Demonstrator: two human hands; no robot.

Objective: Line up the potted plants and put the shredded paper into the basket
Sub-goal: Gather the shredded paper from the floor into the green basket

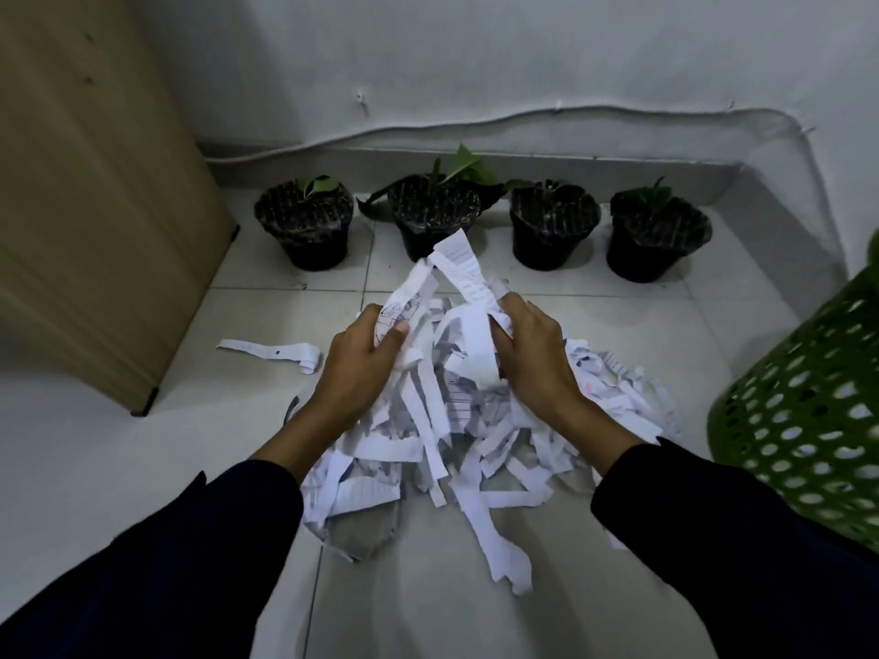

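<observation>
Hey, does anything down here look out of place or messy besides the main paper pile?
Yes. One stray paper strip lies alone on the floor tiles, left of the shredded paper that both hands are gathering. Dark specks, possibly spilled soil, dot the tiles in front of the leftmost pot. The four pots stand upright in a row.

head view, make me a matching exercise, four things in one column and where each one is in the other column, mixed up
Things:
1. potted plants
2. basket
3. loose paper strip
4. shredded paper

Places:
A. alone on the floor tiles, left of the left hand
B. at the right edge of the view, green with holes in its wall
C. in a row along the foot of the wall
D. heaped on the floor, gathered between the left hand and the right hand

Pairs: 1-C, 2-B, 3-A, 4-D
</observation>
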